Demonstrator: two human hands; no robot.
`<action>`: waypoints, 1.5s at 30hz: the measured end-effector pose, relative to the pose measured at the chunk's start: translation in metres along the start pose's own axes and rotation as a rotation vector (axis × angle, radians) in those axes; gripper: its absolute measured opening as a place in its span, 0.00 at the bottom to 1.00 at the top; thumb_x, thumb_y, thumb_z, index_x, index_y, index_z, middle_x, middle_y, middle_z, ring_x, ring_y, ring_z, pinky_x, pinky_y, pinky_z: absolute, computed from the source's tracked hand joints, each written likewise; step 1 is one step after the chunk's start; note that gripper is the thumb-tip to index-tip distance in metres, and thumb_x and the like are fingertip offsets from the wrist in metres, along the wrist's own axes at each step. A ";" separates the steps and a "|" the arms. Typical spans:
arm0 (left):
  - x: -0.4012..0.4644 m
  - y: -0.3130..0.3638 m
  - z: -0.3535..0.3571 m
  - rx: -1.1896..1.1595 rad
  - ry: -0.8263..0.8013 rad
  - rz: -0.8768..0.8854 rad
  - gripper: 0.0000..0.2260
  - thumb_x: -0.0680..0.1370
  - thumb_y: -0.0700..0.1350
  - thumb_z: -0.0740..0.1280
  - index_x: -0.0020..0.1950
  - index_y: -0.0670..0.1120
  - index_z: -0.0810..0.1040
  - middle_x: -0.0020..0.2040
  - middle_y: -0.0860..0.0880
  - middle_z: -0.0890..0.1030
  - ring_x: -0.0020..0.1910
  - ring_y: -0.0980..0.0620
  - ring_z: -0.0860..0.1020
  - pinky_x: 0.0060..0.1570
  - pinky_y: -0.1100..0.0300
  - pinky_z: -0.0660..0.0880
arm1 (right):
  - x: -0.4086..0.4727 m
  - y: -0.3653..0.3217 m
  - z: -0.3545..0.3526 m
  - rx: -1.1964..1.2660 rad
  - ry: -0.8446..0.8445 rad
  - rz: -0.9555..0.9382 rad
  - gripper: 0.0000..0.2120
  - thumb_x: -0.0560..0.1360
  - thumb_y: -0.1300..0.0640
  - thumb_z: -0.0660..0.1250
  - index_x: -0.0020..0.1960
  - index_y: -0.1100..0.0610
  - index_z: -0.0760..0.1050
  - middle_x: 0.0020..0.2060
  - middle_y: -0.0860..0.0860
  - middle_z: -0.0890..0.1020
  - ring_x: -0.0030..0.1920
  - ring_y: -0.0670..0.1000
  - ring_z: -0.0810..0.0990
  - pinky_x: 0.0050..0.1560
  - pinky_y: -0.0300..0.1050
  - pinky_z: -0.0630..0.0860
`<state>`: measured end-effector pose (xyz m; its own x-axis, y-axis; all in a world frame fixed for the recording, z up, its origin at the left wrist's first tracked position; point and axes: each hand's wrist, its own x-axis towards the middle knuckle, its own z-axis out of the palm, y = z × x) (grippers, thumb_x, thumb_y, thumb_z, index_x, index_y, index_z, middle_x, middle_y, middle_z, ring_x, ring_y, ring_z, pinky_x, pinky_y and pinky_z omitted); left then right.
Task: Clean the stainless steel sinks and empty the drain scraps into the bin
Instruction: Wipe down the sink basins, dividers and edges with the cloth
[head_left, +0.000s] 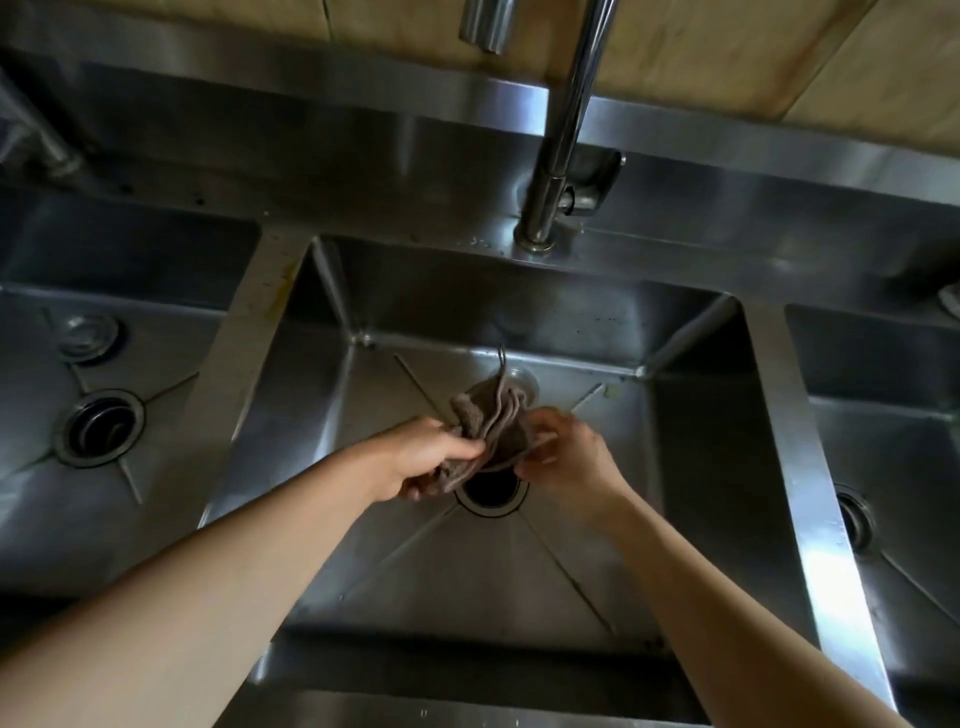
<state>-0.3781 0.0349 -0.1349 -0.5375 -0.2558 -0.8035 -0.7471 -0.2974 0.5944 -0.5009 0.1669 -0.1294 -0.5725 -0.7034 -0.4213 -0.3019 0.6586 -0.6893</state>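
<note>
- The rectangular stainless steel middle sink (696, 447) fills the centre of the view, with two bare forearms reaching into it from 6 o'clock.
- A crumpled grey-brown cloth (485, 431) is held between both hands above the round dark drain opening (491, 491) in the basin floor.
- The left hand (423, 454) grips the cloth's 9 o'clock side, fingers curled around it.
- The right hand (563, 452) pinches the cloth's 3 o'clock edge between thumb and fingertips.
- A tall chrome tap (563, 130) rises from the ledge at 12 o'clock.
- A second steel basin (31, 467) at 9 o'clock has its own round drain (98, 426).
- A third basin (904, 467) lies at 3 o'clock.
</note>
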 end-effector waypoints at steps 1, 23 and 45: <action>0.002 0.001 -0.003 -0.075 -0.085 -0.090 0.11 0.78 0.49 0.66 0.38 0.46 0.72 0.25 0.51 0.72 0.20 0.56 0.66 0.20 0.69 0.57 | 0.003 0.006 0.002 -0.041 0.033 -0.097 0.26 0.66 0.70 0.70 0.60 0.52 0.72 0.51 0.53 0.80 0.52 0.53 0.81 0.51 0.47 0.78; 0.050 0.003 0.035 1.163 0.336 0.311 0.06 0.80 0.41 0.56 0.50 0.45 0.72 0.43 0.45 0.77 0.48 0.45 0.76 0.45 0.59 0.66 | 0.076 0.041 0.025 -0.280 -0.509 -0.003 0.16 0.72 0.66 0.63 0.58 0.56 0.75 0.41 0.50 0.76 0.40 0.50 0.75 0.35 0.40 0.69; 0.057 -0.018 0.004 -0.251 -0.420 -0.305 0.15 0.75 0.56 0.64 0.40 0.45 0.69 0.22 0.53 0.63 0.16 0.60 0.58 0.19 0.68 0.52 | 0.045 0.072 0.021 -0.361 -0.120 -0.528 0.41 0.65 0.64 0.73 0.71 0.47 0.57 0.65 0.55 0.67 0.60 0.58 0.74 0.51 0.52 0.80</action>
<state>-0.3966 0.0290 -0.1920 -0.4594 0.2475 -0.8531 -0.8046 -0.5229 0.2815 -0.5328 0.1772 -0.2103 -0.1944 -0.9682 -0.1573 -0.7685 0.2500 -0.5890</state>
